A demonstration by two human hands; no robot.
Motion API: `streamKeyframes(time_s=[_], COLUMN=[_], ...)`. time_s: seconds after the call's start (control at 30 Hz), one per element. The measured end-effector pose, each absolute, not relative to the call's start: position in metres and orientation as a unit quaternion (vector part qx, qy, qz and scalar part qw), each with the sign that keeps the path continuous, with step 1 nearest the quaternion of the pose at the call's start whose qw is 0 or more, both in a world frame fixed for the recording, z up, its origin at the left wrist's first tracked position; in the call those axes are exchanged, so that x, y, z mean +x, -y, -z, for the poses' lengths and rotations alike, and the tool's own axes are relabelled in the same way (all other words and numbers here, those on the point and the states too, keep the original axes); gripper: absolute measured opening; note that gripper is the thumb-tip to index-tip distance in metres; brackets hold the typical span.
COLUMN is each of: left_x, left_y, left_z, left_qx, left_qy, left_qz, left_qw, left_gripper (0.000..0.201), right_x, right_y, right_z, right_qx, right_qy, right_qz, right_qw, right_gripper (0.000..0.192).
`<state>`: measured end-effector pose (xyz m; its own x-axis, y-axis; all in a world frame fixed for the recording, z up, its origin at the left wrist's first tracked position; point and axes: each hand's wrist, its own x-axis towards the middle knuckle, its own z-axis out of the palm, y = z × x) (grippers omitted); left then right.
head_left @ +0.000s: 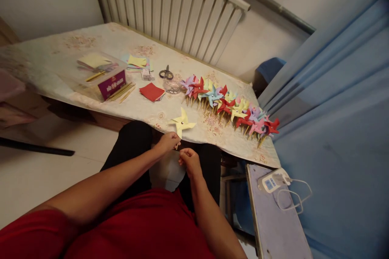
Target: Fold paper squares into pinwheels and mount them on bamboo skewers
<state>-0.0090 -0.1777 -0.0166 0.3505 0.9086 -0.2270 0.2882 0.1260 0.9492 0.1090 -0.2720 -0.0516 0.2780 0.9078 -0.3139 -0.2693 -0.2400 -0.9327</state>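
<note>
A pale yellow paper pinwheel (pixel 184 123) stands up from my left hand (pixel 168 142), whose fingers are closed round its thin stick. The four-bladed head shows a small shiny pin at its centre and sits just over the table's front edge. My right hand (pixel 191 162) is a little to the right and lower, thumb and fingers pinched together. Whatever lies between those fingertips, if anything, is too small to tell. Finished pinwheels (pixel 226 105) in red, yellow, blue, pink and purple stand in rows on the table to the right.
On the cloth-covered table (pixel 194 61) are red paper squares (pixel 152 92), black scissors (pixel 166 73), a clear dish of pins (pixel 173 86), loose sticks (pixel 123 92), and a plastic box (pixel 112 84) with a purple label. A white device with a cable (pixel 273 181) lies on a bench at right.
</note>
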Motion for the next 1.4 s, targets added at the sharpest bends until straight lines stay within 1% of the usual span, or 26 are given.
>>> streamKeyframes(time_s=[0.07,0.23,0.33,0.47,0.6,0.77,1.03,1.23,1.4], left_x=[-0.014,-0.03,-0.037,-0.043,-0.045,-0.047,-0.059,-0.061,-0.061], left_y=[0.165,0.126,0.101,0.076,0.061,0.055,0.049,0.052,0.055], left_z=[0.013,0.005,0.004,0.01,0.017,0.021,0.039,0.045,0.049], left_qx=[0.64,0.704,0.74,0.775,0.801,0.825,0.857,0.855,0.852], left_qy=[-0.515,-0.526,-0.526,-0.523,-0.512,-0.485,-0.407,-0.406,-0.401], left_qz=[-0.267,-0.256,-0.239,-0.218,-0.205,-0.204,-0.244,-0.256,-0.28], left_qw=[0.505,0.403,0.345,0.279,0.235,0.205,0.199,0.196,0.185], left_gripper=[0.013,0.01,0.012,0.013,0.013,0.015,0.018,0.015,0.014], right_x=[0.109,0.108,0.108,0.108,0.108,0.108,0.107,0.107,0.108], right_y=[0.271,0.27,0.27,0.27,0.27,0.268,0.265,0.265,0.266], right_z=[0.053,0.055,0.055,0.057,0.057,0.056,0.058,0.058,0.058], right_qx=[-0.582,-0.585,-0.586,-0.584,-0.587,-0.592,-0.598,-0.599,-0.605], right_qy=[0.276,0.273,0.271,0.275,0.275,0.266,0.255,0.254,0.254], right_qz=[-0.534,-0.537,-0.542,-0.546,-0.548,-0.555,-0.561,-0.567,-0.564], right_qw=[0.548,0.543,0.538,0.533,0.529,0.521,0.513,0.506,0.5], right_gripper=[0.027,0.031,0.03,0.028,0.028,0.026,0.025,0.023,0.026])
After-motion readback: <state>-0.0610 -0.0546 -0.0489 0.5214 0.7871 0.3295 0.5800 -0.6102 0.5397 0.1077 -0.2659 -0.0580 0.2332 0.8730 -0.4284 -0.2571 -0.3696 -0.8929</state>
